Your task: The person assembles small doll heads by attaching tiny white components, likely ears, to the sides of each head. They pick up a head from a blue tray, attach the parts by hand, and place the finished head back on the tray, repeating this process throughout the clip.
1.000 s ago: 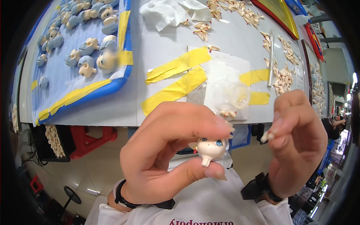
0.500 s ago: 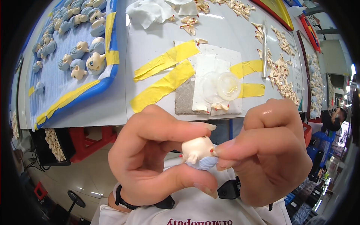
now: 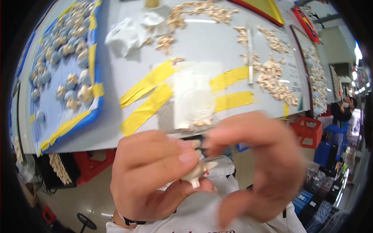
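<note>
One round cream plastic head [image 3: 193, 178] gripped by left hand [image 3: 149, 176]
Beside that grip, the right hand [image 3: 272, 169] is held spread.

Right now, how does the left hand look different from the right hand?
The left hand pinches a small doll head; the right hand holds nothing I can see. The left hand is closed in its grip, while the right hand curves open. The left hand looks clearer; the right hand is blurrier. Both are bare.
</note>
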Action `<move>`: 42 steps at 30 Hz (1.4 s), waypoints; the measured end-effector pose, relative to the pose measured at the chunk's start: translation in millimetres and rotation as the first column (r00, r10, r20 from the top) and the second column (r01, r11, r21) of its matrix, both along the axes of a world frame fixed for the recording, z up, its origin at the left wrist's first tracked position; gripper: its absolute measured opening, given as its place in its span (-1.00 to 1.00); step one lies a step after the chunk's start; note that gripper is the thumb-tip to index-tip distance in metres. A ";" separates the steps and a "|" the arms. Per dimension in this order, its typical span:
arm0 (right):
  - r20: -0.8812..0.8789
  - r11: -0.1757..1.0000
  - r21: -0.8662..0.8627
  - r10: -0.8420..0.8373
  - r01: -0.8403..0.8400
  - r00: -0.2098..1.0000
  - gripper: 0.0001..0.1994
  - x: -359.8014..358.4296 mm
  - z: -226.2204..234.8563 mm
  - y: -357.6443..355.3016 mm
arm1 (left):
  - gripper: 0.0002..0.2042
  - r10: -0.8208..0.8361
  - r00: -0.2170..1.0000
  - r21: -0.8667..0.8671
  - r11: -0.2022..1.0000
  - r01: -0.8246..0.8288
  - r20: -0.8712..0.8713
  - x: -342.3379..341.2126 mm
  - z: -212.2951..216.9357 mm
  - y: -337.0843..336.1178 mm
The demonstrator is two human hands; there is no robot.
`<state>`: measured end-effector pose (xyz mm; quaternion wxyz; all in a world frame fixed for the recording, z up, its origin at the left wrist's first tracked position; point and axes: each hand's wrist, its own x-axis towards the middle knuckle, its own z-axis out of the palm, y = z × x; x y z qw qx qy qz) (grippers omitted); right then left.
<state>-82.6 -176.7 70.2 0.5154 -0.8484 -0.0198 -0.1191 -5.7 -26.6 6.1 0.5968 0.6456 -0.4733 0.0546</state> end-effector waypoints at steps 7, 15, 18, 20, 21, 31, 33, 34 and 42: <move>-0.103 0.920 0.068 -0.379 0.387 0.920 -0.66 -39.8 12.4 -53.2 | -0.70 0.125 0.966 0.327 0.925 -0.195 0.225 2.7 26.0 5.5; -0.086 0.604 -0.430 -0.767 0.671 0.636 -0.78 -113.9 -6.3 -227.6 | -0.74 0.668 0.744 0.302 0.703 -0.644 0.034 84.2 15.7 82.8; 0.064 0.446 -0.764 -0.667 0.466 0.742 -0.72 -114.1 -14.4 -236.3 | -0.73 0.678 0.727 0.387 0.644 -0.660 0.109 104.0 16.4 100.1; 0.052 0.444 -0.761 -0.685 0.473 0.727 -0.73 -111.0 -14.9 -232.4 | -0.69 0.661 0.741 0.464 0.625 -0.628 0.113 112.8 13.7 106.7; 0.047 0.443 -0.761 -0.692 0.475 0.720 -0.73 -109.2 -13.5 -231.1 | -0.68 0.628 0.747 0.525 0.570 -0.632 0.218 113.1 13.0 107.7; 0.072 0.462 -0.692 -0.721 0.555 0.689 -0.75 -97.3 13.7 -212.8 | -0.66 0.479 0.843 0.755 0.452 -0.475 0.244 98.3 23.4 83.9; 0.058 0.453 -0.703 -0.732 0.548 0.679 -0.76 -93.1 15.9 -216.4 | -0.67 0.499 0.841 0.748 0.472 -0.467 0.211 90.0 27.9 70.7; 0.036 0.488 -0.701 -0.703 0.519 0.710 -0.76 -88.7 16.8 -214.2 | -0.68 0.490 0.851 0.738 0.502 -0.451 0.186 91.7 26.5 70.8; -0.082 0.693 -0.677 -0.408 0.249 0.909 -0.77 -8.7 6.2 -197.6 | -0.73 0.386 0.914 0.544 0.744 -0.388 0.125 106.5 11.9 77.6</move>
